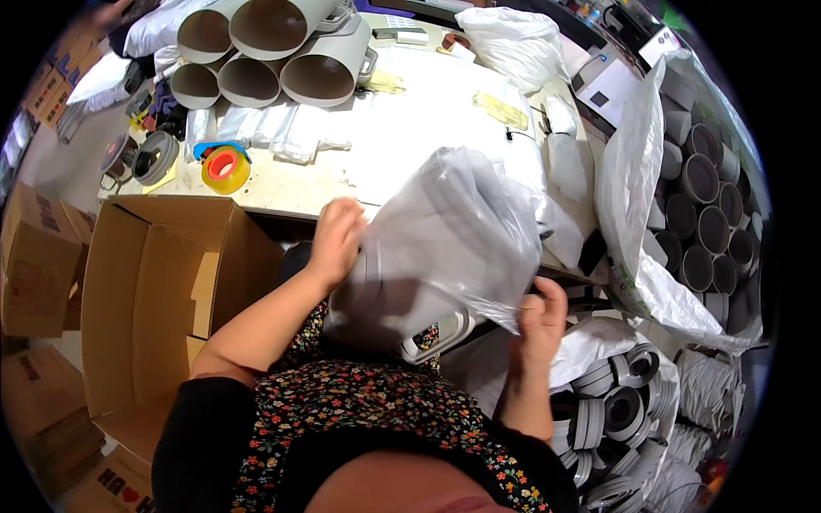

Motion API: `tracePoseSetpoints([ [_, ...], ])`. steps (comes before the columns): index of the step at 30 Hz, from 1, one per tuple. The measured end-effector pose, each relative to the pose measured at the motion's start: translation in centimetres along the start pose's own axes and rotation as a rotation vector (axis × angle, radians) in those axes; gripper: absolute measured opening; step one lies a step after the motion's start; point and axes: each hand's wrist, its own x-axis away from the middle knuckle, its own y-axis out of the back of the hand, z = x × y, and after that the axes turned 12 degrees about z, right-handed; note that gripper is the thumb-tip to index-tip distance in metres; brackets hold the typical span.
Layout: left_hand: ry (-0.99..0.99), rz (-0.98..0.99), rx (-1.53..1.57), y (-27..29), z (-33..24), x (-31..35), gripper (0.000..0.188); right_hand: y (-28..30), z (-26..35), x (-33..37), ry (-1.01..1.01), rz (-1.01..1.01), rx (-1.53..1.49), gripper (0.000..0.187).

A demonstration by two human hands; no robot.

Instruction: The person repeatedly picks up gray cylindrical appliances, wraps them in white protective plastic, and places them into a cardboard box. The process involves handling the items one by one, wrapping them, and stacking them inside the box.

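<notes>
Over my lap is a large grey cylindrical container with a handle [445, 338], tilted and mostly covered by a clear plastic bag [462, 231]. My left hand [338, 244] is closed at the bag's left edge, its fingers curled together. At the lower right my right hand [539, 321] grips the bag, and the film is stretched toward its fingers. Slight blur softens both hands. The handle sticks out below the bag near my apron. Part of the container's body is hidden by wrinkled, shiny film.
Several similar grey containers [329, 73] lie stacked on the table [282, 184]. A yellow tape roll [226, 169] sits at its front edge. An open cardboard box [154, 316] stands left. Rightward are a white sack [629, 188] of grey cylinders and a bag of grey ring-shaped lids [623, 412].
</notes>
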Motion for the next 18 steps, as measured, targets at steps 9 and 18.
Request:
tracePoseSetpoints([
  [9,0.072,0.202,-0.163,5.6,-0.6,11.2,0.044,-7.6,-12.1,2.9,-0.599,0.891,0.485,0.025],
  [18,0.176,-0.182,0.097,7.9,2.2,7.2,0.052,-18.8,-4.7,-6.3,-0.38,1.319,0.517,0.04],
])
